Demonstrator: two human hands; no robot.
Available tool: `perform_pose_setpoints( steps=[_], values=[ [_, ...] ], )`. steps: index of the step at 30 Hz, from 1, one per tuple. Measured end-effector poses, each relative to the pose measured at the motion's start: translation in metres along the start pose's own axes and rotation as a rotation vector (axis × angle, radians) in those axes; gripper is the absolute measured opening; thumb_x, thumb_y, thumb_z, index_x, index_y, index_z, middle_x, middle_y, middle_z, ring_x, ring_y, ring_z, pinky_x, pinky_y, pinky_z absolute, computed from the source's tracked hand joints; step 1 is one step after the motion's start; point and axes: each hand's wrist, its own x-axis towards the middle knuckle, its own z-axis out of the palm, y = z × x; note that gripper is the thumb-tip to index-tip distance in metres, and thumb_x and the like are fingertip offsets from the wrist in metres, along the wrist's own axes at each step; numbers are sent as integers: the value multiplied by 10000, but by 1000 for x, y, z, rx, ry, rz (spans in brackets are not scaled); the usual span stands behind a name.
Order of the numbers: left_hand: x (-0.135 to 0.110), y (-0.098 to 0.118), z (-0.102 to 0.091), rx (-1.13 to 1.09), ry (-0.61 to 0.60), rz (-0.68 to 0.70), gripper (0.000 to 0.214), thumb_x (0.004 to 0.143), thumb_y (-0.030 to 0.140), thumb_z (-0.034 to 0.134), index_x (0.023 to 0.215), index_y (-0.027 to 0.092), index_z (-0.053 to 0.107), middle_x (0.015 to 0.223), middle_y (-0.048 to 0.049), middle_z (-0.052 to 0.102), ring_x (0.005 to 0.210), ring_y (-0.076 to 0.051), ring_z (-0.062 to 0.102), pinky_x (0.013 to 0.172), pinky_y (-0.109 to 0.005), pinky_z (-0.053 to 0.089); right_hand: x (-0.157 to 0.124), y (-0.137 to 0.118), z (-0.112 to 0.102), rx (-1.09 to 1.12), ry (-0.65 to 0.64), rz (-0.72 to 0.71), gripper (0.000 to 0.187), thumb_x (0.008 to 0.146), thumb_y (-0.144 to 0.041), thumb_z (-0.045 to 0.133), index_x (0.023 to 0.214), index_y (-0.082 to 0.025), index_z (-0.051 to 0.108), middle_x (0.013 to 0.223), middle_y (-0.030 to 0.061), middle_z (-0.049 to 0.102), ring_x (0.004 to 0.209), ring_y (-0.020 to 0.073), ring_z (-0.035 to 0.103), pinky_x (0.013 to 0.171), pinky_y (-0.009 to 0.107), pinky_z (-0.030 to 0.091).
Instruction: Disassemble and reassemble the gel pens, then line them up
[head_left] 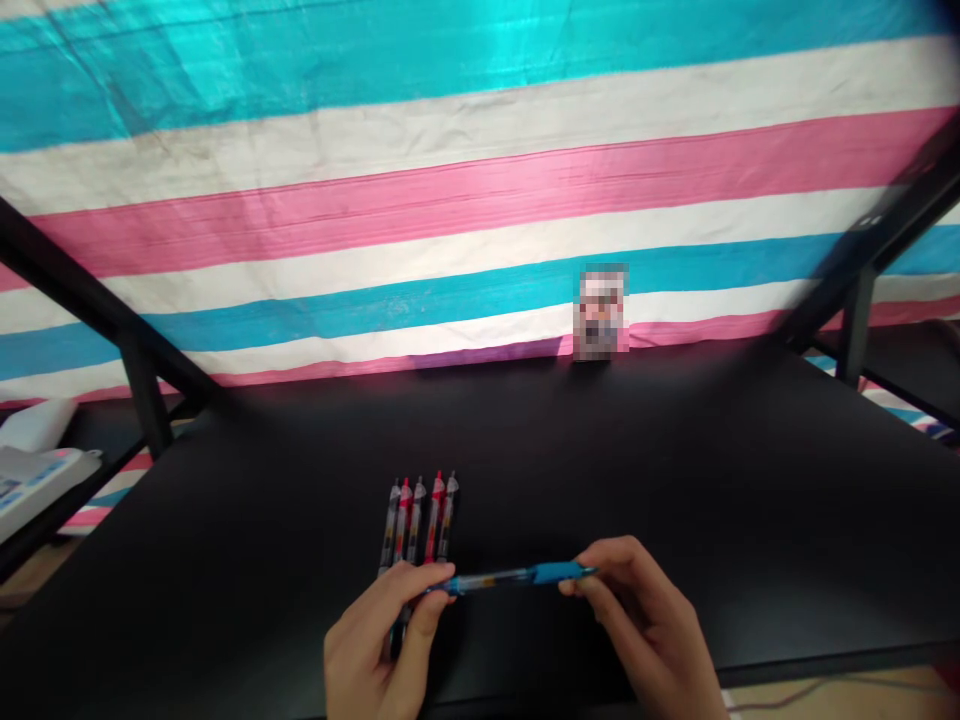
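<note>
A blue pen (pixel 499 579) with a clear barrel lies level between my two hands, above the black table (pixel 600 460). My left hand (pixel 390 630) pinches one end of it between thumb and fingers. At the blue grip end, my right hand (pixel 637 620) closes thumb and fingertips around the tip. Just beyond my left hand, several red and black pens (pixel 415 520) lie side by side, tips pointing away from me. Their lower parts are partly hidden behind my left hand and the blue pen.
A small upright card or box (pixel 600 315), blurred out, stands at the table's back edge. Striped sheeting (pixel 450 230) hangs behind. Black frame bars rise at the left (pixel 142 390) and right (pixel 855 325). A white device (pixel 45 480) sits beyond the left bar.
</note>
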Motion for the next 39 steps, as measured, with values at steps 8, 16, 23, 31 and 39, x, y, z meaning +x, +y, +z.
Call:
perform_pose_setpoints(
  steps=[8, 16, 23, 31, 39],
  values=[
    [-2, 3, 2, -5, 14, -30, 158, 940, 374, 724, 924, 281, 852, 798, -5, 804, 596, -162, 711, 786, -290, 630, 6, -4, -9, -125, -148, -61, 373, 1068, -443, 544, 800, -237, 703, 700, 9, 650, 629, 174, 598, 608, 278, 456],
    [1, 7, 2, -42, -3, -85, 134, 932, 345, 730, 941, 276, 845, 719, 18, 776, 473, -126, 633, 628, -245, 596, 2, -2, -4, -47, -29, 4, 141, 1035, -413, 640, 1019, -282, 690, 807, -9, 751, 743, 178, 701, 694, 244, 521],
    [0, 8, 1, -51, 18, -81, 150, 928, 343, 722, 906, 265, 848, 753, 2, 791, 513, -144, 670, 663, -266, 613, 5, -6, -8, -137, -126, -32, 342, 1062, -475, 559, 852, -240, 692, 753, 14, 666, 655, 182, 606, 632, 278, 477],
    [0, 7, 2, -68, 1, -91, 132, 933, 335, 723, 938, 283, 844, 707, 26, 771, 486, -129, 653, 668, -257, 612, 1, -1, -4, -120, -95, 20, 224, 1027, -454, 619, 969, -254, 700, 747, 13, 701, 702, 206, 666, 646, 275, 505],
    [1, 10, 4, -86, 7, -78, 144, 944, 311, 704, 944, 273, 843, 717, 17, 764, 497, -135, 668, 650, -256, 614, 3, -10, -6, -197, -134, 0, 270, 1042, -422, 574, 849, -245, 640, 700, -21, 548, 613, 163, 478, 564, 279, 340]
  ],
)
